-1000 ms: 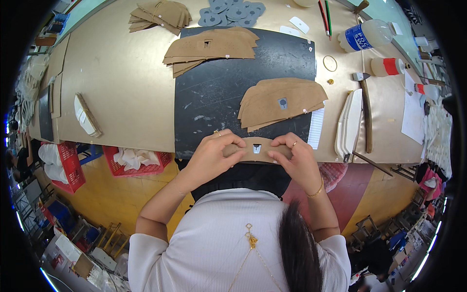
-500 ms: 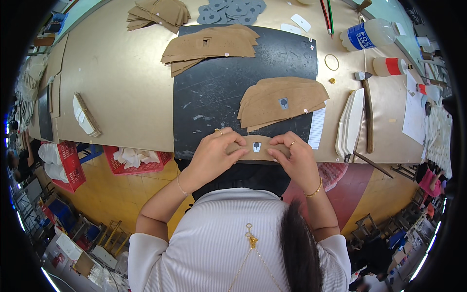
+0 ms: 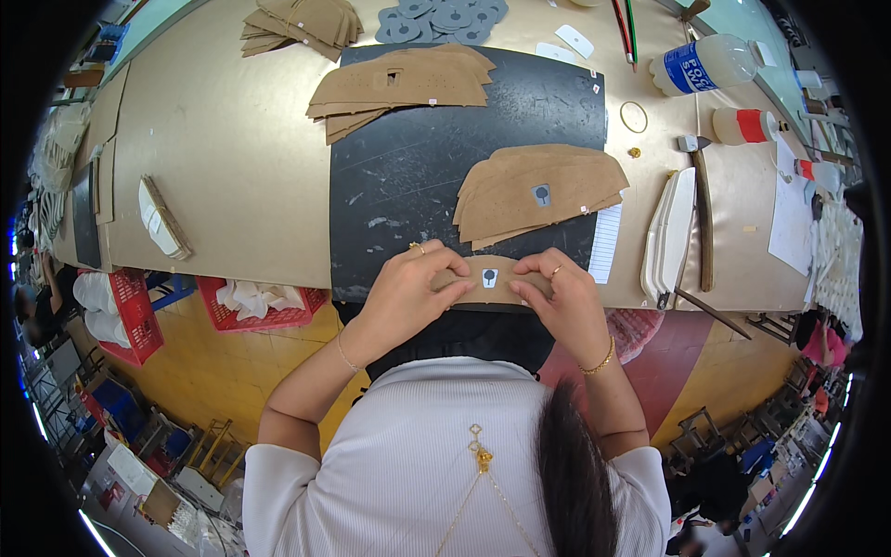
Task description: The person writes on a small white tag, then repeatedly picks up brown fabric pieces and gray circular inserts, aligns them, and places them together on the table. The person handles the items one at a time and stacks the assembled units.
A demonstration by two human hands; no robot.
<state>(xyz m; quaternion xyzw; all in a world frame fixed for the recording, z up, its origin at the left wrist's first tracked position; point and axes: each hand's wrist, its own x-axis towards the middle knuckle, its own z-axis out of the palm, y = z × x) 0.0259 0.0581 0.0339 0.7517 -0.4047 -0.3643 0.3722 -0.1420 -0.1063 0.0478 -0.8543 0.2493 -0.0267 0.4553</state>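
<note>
Between my hands, at the near edge of a black mat (image 3: 399, 186), is a brown fan-shaped panel (image 3: 506, 293) with a small grey patch (image 3: 490, 278) at its middle. My left hand (image 3: 419, 286) pinches the panel's left part between thumb and fingers. On the other side my right hand (image 3: 557, 288) grips it in the same way, and both hands hide its ends. Just beyond lies a fanned stack of brown panels (image 3: 520, 186), its top one bearing a similar grey patch. Farther back, another stack of brown panels (image 3: 371, 88) has a dark cutout in its top piece.
Grey patches (image 3: 445, 20) lie heaped at the back, beside more brown panels (image 3: 302, 26). To the right are a hammer (image 3: 701, 204), white curved pieces (image 3: 670, 237), a blue-labelled bottle (image 3: 705, 65) and a red-banded bottle (image 3: 744, 125). Red baskets (image 3: 269, 320) stand below the table's left edge.
Almost nothing differs. Both hands keep their pinch on the brown panel, in nearly the same place.
</note>
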